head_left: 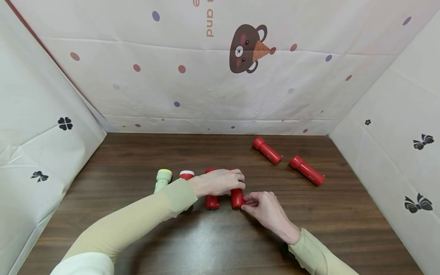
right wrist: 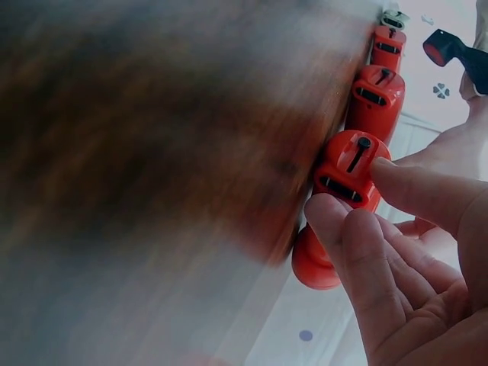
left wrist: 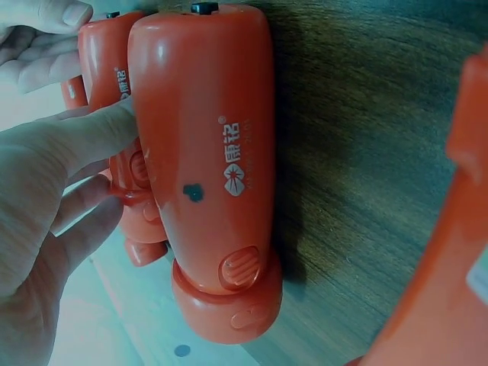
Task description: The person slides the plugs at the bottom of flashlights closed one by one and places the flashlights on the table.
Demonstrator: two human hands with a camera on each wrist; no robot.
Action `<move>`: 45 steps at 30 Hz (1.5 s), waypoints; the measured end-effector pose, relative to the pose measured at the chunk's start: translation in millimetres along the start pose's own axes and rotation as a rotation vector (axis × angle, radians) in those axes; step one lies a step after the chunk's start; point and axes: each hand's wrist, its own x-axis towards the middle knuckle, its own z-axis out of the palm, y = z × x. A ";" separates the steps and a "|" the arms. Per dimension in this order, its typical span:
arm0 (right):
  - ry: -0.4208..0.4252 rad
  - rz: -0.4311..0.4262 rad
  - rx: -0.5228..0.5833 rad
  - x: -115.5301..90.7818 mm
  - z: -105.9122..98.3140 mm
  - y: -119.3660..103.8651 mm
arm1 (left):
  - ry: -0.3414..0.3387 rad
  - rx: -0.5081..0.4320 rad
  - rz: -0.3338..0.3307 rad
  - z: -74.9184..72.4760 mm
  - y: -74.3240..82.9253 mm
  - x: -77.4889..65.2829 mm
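A red flashlight [head_left: 237, 198] lies on the table with its tail end toward me. My left hand [head_left: 220, 181] reaches over its head end, fingers bent down around it and partly hiding it. At the tail, my right hand [head_left: 266, 208] pinches the edge with thumb and fingertips; in the right wrist view, the tail [right wrist: 352, 171] shows a black loop slot between thumb and fingers. Just left lies a second red flashlight [head_left: 212, 201], its middle covered by the left hand. In the left wrist view this neighbour [left wrist: 206, 137] stands large in front, with white lettering.
Further left in the row are a red flashlight with a white rim [head_left: 186, 175] and a pale green one with a yellow rim [head_left: 164, 176], both partly behind the left sleeve. Two more red flashlights [head_left: 268, 151] [head_left: 307, 170] lie at the back right. Printed sheets [head_left: 220, 95] wall the table.
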 end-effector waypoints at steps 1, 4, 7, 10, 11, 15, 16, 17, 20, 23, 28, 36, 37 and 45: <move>-0.003 -0.005 0.004 -0.2 -0.2 0.1 | 0.000 -0.004 -0.002 -0.3 -0.1 -0.6; -0.006 -0.009 0.020 -0.6 -0.8 0.1 | -0.003 -0.009 -0.014 -1.6 -0.5 -1.7; -0.011 -0.016 0.035 -1.3 -1.4 0.6 | -0.002 -0.008 -0.025 -3.3 -0.8 -2.7; -0.008 -0.021 0.039 -1.9 -2.0 0.6 | 0.010 -0.012 -0.031 -4.3 -1.0 -4.4; -0.009 -0.020 0.038 -2.0 -2.2 0.5 | 0.016 -0.017 -0.031 -4.2 -1.3 -5.0; -0.003 -0.002 0.030 -1.9 -2.8 0.4 | 0.046 -0.033 -0.038 -4.0 -1.2 -7.7; 0.000 0.004 0.028 -1.8 -3.3 0.4 | 0.053 -0.036 -0.040 -4.2 -1.1 -8.3; 0.003 0.011 0.022 -1.7 -4.0 0.5 | 0.061 -0.038 -0.041 -4.0 -1.1 -9.0; 0.022 0.027 0.000 -2.1 -7.8 1.1 | 0.087 -0.041 -0.052 -3.9 -0.3 -11.6; 0.053 0.039 -0.044 -2.9 -12.2 1.8 | 0.122 -0.040 -0.064 -2.5 0.8 -14.6; 0.103 0.016 -0.107 -3.1 -19.8 5.5 | 0.174 -0.055 -0.105 -0.3 3.8 -19.8; 0.159 -0.080 -0.186 3.3 -28.1 14.8 | 0.237 -0.086 -0.195 -4.3 11.4 -26.3; 0.166 -0.091 -0.192 4.5 -28.7 15.9 | 0.245 -0.094 -0.205 -4.7 12.3 -27.0; 0.239 -0.145 -0.230 18.6 -35.3 26.1 | 0.307 -0.155 -0.294 -3.0 17.6 -30.6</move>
